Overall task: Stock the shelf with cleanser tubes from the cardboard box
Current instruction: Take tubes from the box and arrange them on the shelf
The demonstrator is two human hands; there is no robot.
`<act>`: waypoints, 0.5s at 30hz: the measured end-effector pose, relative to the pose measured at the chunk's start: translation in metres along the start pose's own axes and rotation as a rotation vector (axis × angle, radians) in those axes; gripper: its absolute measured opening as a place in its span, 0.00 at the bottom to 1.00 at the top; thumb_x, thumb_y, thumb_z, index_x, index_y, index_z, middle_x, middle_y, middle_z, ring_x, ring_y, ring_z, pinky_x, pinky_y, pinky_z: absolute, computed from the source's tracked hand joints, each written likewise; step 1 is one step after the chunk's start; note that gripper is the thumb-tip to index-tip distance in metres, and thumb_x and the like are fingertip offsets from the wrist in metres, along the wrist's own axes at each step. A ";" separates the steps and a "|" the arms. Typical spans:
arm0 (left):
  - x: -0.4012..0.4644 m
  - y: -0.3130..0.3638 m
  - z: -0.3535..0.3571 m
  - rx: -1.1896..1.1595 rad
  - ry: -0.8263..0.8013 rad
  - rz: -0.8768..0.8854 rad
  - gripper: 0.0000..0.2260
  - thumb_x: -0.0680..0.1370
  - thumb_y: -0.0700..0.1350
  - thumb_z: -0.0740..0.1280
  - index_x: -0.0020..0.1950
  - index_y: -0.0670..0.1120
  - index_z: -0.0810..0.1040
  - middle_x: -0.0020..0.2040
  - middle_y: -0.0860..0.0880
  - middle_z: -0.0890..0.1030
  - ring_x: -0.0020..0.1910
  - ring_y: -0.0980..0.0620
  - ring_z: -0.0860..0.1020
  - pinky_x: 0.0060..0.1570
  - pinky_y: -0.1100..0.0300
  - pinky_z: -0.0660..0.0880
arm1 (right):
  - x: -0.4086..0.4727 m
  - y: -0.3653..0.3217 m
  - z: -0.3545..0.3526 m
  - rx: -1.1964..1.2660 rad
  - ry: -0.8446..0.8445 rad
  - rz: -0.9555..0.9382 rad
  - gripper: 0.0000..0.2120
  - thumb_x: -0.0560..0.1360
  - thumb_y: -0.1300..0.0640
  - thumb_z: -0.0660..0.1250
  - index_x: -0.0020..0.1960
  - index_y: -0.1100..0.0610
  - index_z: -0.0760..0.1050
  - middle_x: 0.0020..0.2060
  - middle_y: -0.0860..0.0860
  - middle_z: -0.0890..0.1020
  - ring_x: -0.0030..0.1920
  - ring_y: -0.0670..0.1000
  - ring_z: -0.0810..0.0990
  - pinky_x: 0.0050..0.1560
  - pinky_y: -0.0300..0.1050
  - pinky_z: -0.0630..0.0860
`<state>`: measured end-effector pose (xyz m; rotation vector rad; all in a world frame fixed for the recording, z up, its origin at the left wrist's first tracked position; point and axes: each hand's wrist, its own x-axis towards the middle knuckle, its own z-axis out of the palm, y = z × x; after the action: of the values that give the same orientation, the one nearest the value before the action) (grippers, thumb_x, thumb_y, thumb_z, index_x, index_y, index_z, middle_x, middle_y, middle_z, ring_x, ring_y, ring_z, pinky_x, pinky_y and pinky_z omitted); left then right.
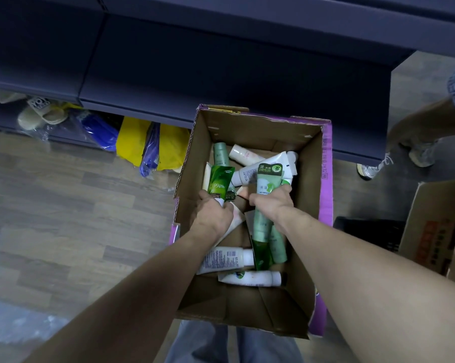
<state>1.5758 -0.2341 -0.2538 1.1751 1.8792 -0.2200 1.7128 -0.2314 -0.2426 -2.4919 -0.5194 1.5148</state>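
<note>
One box (pixel 250 132), wood-plank floor (pixel 64 218), dark shelf (pixel 221 74)

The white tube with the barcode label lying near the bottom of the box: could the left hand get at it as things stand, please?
Probably not yet: the left hand is already closed on a bright green tube. The white barcode tube itself lies uncovered in the cardboard box, just under that forearm.

Matt corrugated cardboard box (pixel 310 179) w/ glossy plastic tubes (pixel 221 179); wood-look floor (pixel 64 218), matt shelf (pixel 221 69).
</note>
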 end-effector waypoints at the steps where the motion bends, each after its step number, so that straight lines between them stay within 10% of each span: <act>1: -0.001 0.000 0.000 0.000 0.008 0.006 0.23 0.79 0.52 0.63 0.65 0.38 0.62 0.63 0.36 0.73 0.62 0.38 0.73 0.59 0.51 0.69 | -0.001 0.000 0.000 0.000 0.003 0.020 0.34 0.70 0.50 0.73 0.67 0.61 0.59 0.54 0.55 0.77 0.56 0.59 0.79 0.57 0.51 0.77; 5: -0.003 0.000 -0.002 -0.015 0.025 0.024 0.23 0.80 0.50 0.62 0.68 0.38 0.61 0.65 0.36 0.71 0.65 0.38 0.71 0.62 0.50 0.67 | -0.009 0.001 0.000 0.201 -0.079 0.149 0.35 0.67 0.51 0.73 0.66 0.61 0.60 0.53 0.56 0.78 0.50 0.58 0.82 0.45 0.57 0.82; 15: -0.011 -0.004 -0.010 -0.010 0.002 0.123 0.24 0.75 0.45 0.70 0.66 0.37 0.66 0.64 0.38 0.68 0.60 0.39 0.74 0.58 0.55 0.70 | -0.027 0.015 0.006 -0.006 0.156 -0.117 0.29 0.70 0.60 0.72 0.66 0.57 0.62 0.59 0.56 0.74 0.58 0.58 0.77 0.53 0.43 0.69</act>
<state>1.5687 -0.2373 -0.2408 1.2795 1.8004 -0.1417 1.6988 -0.2555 -0.2283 -2.5091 -0.6317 1.2668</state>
